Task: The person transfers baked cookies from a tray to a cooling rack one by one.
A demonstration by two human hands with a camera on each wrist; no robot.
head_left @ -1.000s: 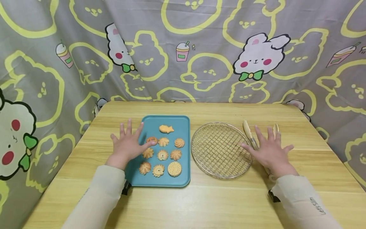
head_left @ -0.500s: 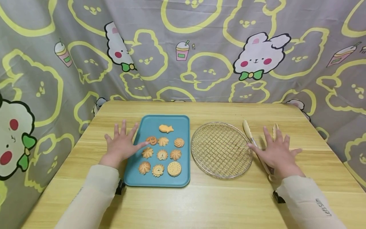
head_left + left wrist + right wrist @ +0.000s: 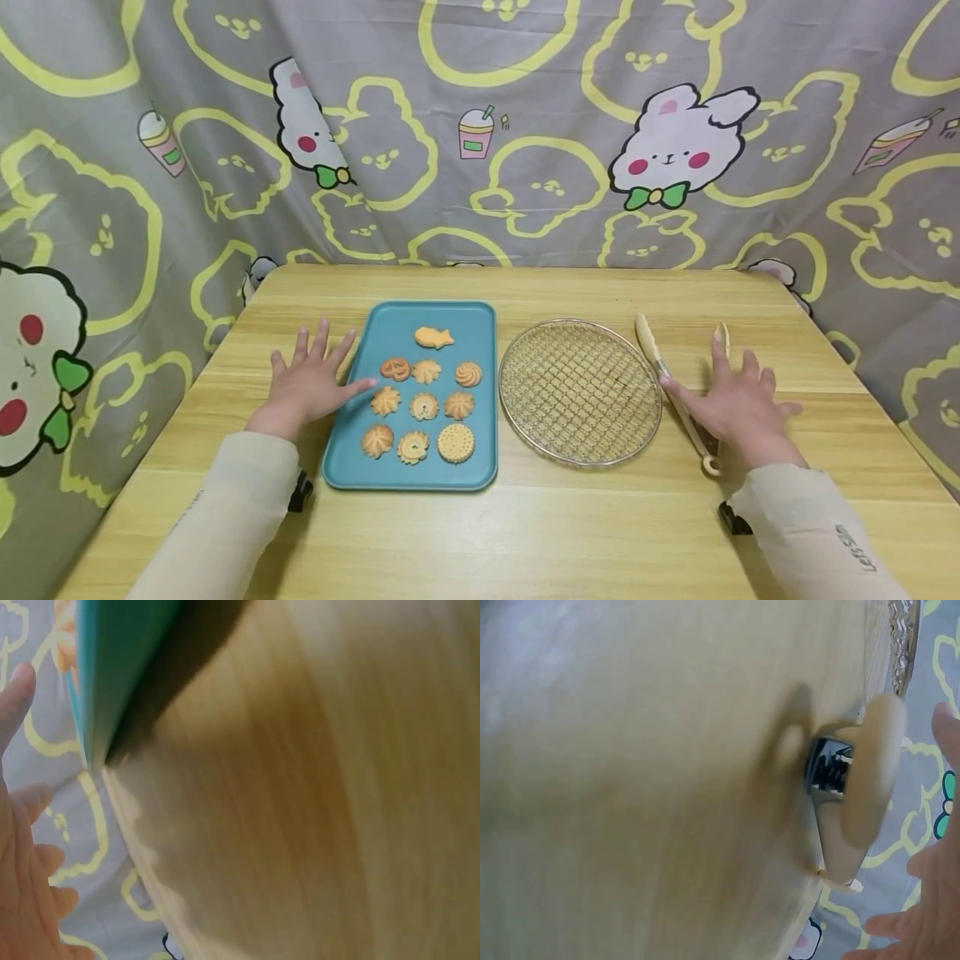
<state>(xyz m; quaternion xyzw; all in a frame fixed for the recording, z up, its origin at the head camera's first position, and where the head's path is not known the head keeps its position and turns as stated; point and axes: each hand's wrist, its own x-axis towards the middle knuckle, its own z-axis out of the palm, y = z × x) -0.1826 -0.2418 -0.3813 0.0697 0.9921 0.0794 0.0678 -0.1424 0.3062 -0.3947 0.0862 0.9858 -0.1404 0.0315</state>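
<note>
My left hand (image 3: 307, 387), fingers spread, hovers at the left side of a teal tray (image 3: 397, 321); its thumb reaches over the rim. On that tray lie several cookies, among them a fish-shaped cookie (image 3: 434, 337), a pretzel-shaped cookie (image 3: 395, 369) and a round dotted cookie (image 3: 456, 443). My right hand (image 3: 742, 412), also spread, is over tongs (image 3: 688, 423) with beige tips and covers part of them. Neither hand grips anything. The right wrist view shows the tongs' looped end (image 3: 874, 772) close up beside the right hand (image 3: 930, 900).
A round wire rack (image 3: 581, 392) lies between the tray and the tongs on the wooden table (image 3: 555, 542). Behind the table and along its sides hangs a grey patterned curtain (image 3: 547, 50).
Both hands have drifted apart: the left moved left, uncovering more of the tray and pretzel-shaped cookie, and the right moved right, off the rack, uncovering more of the tongs.
</note>
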